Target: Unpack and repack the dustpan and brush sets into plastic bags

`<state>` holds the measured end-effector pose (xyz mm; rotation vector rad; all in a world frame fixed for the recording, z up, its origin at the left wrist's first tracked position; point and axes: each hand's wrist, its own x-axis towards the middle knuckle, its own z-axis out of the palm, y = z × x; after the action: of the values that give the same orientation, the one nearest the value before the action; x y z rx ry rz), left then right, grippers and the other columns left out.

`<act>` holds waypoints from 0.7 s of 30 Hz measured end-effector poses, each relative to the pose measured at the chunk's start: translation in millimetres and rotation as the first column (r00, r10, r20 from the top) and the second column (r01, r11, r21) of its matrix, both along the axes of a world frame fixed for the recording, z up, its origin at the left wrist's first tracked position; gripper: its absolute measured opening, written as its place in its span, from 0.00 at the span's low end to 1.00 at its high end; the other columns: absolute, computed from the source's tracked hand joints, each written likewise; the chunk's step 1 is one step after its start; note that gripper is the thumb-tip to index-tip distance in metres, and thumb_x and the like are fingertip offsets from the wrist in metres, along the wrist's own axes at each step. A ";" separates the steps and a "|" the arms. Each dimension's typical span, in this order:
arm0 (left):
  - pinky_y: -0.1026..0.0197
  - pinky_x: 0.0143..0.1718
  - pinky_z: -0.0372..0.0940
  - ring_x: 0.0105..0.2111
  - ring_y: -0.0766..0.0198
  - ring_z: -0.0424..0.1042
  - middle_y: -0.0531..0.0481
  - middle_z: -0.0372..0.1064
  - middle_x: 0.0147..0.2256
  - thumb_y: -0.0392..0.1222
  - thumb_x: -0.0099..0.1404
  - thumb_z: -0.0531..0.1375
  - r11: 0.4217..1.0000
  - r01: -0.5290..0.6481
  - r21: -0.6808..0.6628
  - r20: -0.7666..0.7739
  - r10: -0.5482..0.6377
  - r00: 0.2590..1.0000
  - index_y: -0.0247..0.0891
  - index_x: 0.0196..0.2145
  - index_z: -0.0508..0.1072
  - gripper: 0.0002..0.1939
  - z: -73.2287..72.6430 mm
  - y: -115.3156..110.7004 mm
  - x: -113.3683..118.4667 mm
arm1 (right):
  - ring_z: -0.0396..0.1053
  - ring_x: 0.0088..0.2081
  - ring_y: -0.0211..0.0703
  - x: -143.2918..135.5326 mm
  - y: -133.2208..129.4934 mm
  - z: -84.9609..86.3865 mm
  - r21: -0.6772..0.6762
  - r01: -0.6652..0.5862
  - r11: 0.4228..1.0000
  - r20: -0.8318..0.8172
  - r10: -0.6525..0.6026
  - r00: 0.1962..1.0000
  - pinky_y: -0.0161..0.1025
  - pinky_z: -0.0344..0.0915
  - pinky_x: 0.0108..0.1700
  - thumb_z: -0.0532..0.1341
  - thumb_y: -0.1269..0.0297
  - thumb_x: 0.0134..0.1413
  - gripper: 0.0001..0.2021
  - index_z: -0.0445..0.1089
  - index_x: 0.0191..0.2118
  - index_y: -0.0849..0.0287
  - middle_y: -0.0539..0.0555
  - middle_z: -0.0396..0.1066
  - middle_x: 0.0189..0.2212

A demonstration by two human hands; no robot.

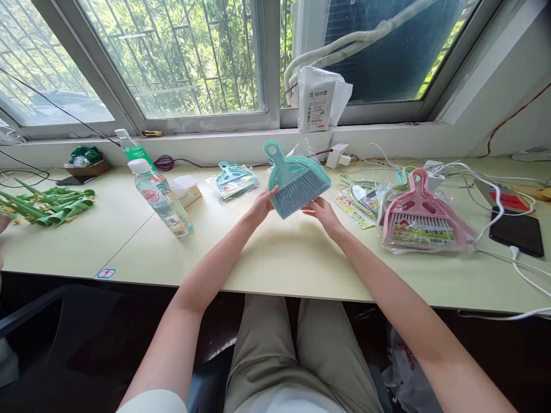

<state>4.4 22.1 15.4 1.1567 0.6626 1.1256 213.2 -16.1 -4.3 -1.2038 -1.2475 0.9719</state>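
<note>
A mint-green mini dustpan and brush set [297, 180], tilted and partly in clear plastic, is held above the table. My left hand [262, 209] grips its left side, with the thumb on the front. My right hand [323, 214] is closed at its lower right edge, the fingers partly behind it. The grey bristles face me and the looped handle points up. To the left lies another mint-green dustpan set [236, 181] in a bag. Right of my hands are a green dustpan set [365, 192], a yellow-green label card [355, 211] and a bagged pink dustpan set [424, 215].
Two bottles [161, 198] and a tissue box [186, 192] stand at left, beyond them green plastic pieces [47, 203] and part of another person's hand [3, 222]. White cables [499, 201] and a black phone [516, 230] lie at right. A white package [321, 100] stands on the windowsill.
</note>
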 end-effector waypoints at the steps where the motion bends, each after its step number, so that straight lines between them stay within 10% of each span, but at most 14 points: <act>1: 0.57 0.44 0.70 0.49 0.54 0.72 0.47 0.73 0.47 0.50 0.59 0.65 1.000 0.002 0.012 -0.007 -0.002 1.000 0.40 0.51 0.71 0.23 0.5 -1.2 2.1 | 0.73 0.36 0.42 -4.8 -0.3 -2.6 -0.003 -0.043 0.999 -0.079 0.043 0.996 0.45 0.72 0.45 0.58 0.61 0.54 0.06 0.66 0.35 0.56 0.53 0.74 0.34; 12: 0.56 0.45 0.69 0.54 0.52 0.69 0.47 0.72 0.52 0.62 0.63 0.59 0.998 0.023 0.064 -0.135 -0.014 0.991 0.47 0.55 0.70 0.27 -4.0 0.7 -1.1 | 0.74 0.47 0.46 -1.8 0.1 -7.6 0.101 0.002 0.995 -0.360 0.035 0.932 0.51 0.71 0.55 0.66 0.55 0.49 0.14 0.64 0.39 0.52 0.52 0.76 0.40; 16: 0.56 0.44 0.70 0.47 0.54 0.74 0.43 0.76 0.41 0.62 0.64 0.57 0.981 -0.192 0.001 -0.118 0.191 0.975 0.38 0.47 0.73 0.26 -9.4 14.1 3.3 | 0.76 0.41 0.45 0.4 0.5 -8.2 0.020 -0.057 0.998 -0.400 0.060 0.915 0.52 0.74 0.51 0.71 0.61 0.44 0.17 0.66 0.40 0.52 0.50 0.76 0.35; 19: 0.59 0.44 0.70 0.42 0.61 0.76 0.43 0.76 0.40 0.50 0.71 0.52 0.834 -0.548 -0.066 -0.122 0.538 0.834 0.35 0.48 0.71 0.18 -11.5 35.5 -19.1 | 0.77 0.37 0.46 4.7 0.9 -7.8 -0.019 -0.112 0.994 -0.356 0.098 0.929 0.54 0.76 0.48 0.72 0.65 0.41 0.18 0.69 0.40 0.53 0.50 0.77 0.32; 21: 0.59 0.45 0.70 0.42 0.63 0.77 0.41 0.76 0.42 0.42 0.75 0.44 0.627 -0.773 -0.099 -0.180 0.752 0.633 0.33 0.52 0.67 0.18 -11.3 47.5 -51.5 | 0.77 0.35 0.46 8.9 1.7 -8.7 -0.051 -0.120 0.991 -0.328 0.097 0.940 0.56 0.76 0.47 0.71 0.68 0.40 0.17 0.70 0.40 0.55 0.50 0.78 0.31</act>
<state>-47.1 69.6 4.1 0.7861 1.4139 1.6789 222.1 -14.4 -13.0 -0.9853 -1.0304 1.2501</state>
